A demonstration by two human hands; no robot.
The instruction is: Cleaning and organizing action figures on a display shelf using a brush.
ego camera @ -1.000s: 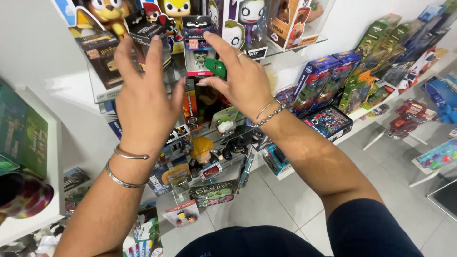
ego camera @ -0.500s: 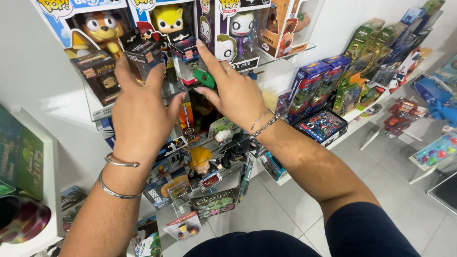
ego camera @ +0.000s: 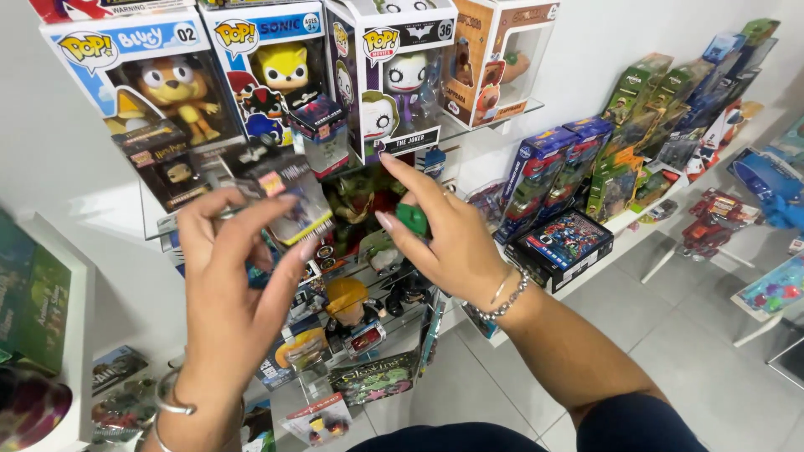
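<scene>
Keep right hand (ego camera: pixel 452 243) pinching small green toy (ego camera: pixel 412 219) betw thumb & fingers at 12 o'clock of palm, w/ left hand (ego camera: pixel 234 285) fingers loosely spread, holding nothing, clear of small boxes at glass shelf (ego camera: pixel 511 113) edge, approx 11 o'clock.

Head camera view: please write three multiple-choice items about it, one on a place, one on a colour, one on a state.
1. Where is the small green object?
A. on the floor
B. in the right hand
C. on the top glass shelf
2. What colour is the figure in the blue-topped window box?
A. yellow
B. purple
C. white
3. How is the left hand?
A. a fist
B. flat on the wall
C. fingers spread, holding nothing

Answers: 1 B, the fingers close around it; 2 A, yellow shows behind the window; 3 C, fingers apart, nothing clasped.
</scene>
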